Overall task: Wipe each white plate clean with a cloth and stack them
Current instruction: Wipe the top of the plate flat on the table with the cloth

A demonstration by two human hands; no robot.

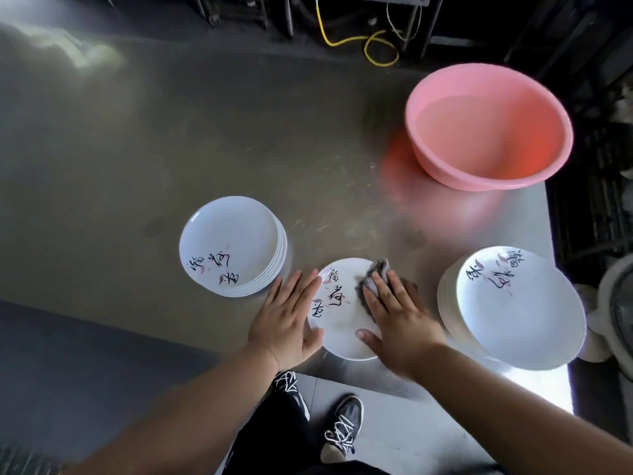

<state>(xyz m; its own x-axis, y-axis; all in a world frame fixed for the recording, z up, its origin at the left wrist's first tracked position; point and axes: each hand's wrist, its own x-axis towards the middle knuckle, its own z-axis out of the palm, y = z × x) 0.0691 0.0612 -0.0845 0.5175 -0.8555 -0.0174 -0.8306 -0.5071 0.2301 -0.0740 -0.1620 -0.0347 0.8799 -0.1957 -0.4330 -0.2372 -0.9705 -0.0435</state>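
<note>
— Where's the plate you're working on?

— Dead centre, the middle plate [337, 310] between both stacks. My right hand [399, 320] presses the cloth [375, 274] flat on it, fingers straight; my left hand [291, 313] steadies its left rim, open too.

— Which way does it go next?

— Probably the left stack [233, 246] (my left hand is nearer); the right stack [517, 308] lies just beyond my right.

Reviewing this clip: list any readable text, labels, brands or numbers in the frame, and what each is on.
Left stack's top plate: black brush-style characters, too stylised and blurred to read.
Middle plate, under the cloth: same kind of characters, unreadable.
Right stack's top plate: same kind, unreadable.
Pink basin: no text visible.
</note>
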